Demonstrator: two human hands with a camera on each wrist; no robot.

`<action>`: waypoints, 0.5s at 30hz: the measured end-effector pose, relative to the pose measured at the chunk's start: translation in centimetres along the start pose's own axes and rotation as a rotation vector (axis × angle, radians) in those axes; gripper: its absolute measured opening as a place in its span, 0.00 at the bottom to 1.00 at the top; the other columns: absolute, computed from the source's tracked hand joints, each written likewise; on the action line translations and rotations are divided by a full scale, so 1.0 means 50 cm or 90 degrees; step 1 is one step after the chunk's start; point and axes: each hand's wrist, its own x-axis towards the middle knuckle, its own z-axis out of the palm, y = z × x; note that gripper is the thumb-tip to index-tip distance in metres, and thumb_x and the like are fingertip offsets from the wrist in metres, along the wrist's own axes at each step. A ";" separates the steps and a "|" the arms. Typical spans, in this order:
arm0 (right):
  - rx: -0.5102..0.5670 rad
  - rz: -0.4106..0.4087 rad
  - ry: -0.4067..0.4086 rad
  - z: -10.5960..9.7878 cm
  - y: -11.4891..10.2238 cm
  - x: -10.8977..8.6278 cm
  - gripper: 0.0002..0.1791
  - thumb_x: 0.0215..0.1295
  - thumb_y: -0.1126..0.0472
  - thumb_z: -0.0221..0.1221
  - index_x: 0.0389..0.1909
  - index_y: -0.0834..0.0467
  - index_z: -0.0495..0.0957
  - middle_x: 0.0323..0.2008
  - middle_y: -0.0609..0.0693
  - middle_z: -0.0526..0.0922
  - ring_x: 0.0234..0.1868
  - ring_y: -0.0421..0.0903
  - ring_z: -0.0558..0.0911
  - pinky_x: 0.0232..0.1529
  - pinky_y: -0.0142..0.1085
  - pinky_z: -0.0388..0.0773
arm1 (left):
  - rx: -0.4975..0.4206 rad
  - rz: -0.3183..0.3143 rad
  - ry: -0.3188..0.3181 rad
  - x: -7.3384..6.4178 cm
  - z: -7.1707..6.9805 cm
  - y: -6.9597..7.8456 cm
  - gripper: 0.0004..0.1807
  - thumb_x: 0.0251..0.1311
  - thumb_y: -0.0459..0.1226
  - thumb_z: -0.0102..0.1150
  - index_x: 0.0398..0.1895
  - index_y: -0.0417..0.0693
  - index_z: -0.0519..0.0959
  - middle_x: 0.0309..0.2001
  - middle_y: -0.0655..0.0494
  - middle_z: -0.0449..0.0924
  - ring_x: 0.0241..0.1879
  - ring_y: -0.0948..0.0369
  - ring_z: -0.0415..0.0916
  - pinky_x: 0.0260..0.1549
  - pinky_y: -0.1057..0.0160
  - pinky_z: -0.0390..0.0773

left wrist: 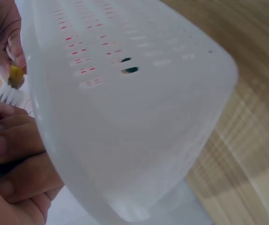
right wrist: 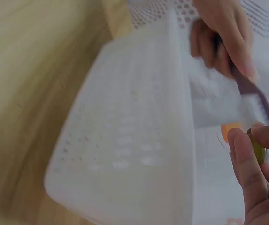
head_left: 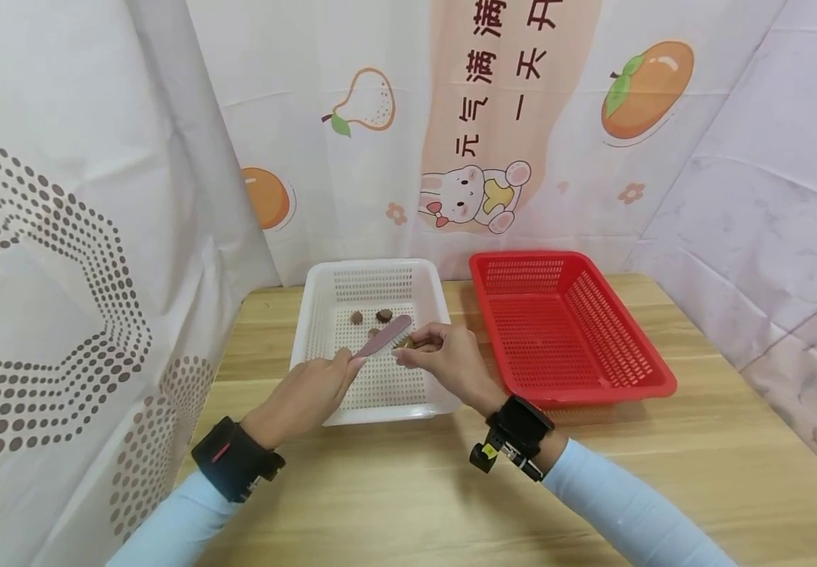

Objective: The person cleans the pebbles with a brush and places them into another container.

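Observation:
My left hand (head_left: pixel 319 386) grips the handle of a mauve brush (head_left: pixel 386 337) that points up and to the right. White bristles show under its head in both wrist views. Opposite it, my right hand (head_left: pixel 444 358) pinches a small, roundish yellow-green piece (right wrist: pixel 257 147) between thumb and fingers. The brush head is right beside this piece; in the left wrist view the bristles (left wrist: pixel 10 95) seem to touch it. Both hands are over a white plastic basket (head_left: pixel 380 416). Inside lie small brown lumps (head_left: pixel 383 316), whose kind I cannot tell.
A red plastic basket (head_left: pixel 543 346) stands to the right of the white one. Both sit on a wood-grain table (head_left: pixel 394 488). White printed curtains (head_left: pixel 352 189) hang behind the table and at its sides.

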 end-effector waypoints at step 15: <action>-0.040 -0.006 0.024 -0.009 0.002 -0.008 0.12 0.56 0.59 0.78 0.37 0.58 0.86 0.29 0.47 0.89 0.32 0.43 0.89 0.39 0.35 0.83 | 0.010 0.003 0.000 0.005 0.011 0.008 0.15 0.83 0.44 0.43 0.37 0.46 0.70 0.17 0.64 0.58 0.14 0.68 0.57 0.14 0.67 0.57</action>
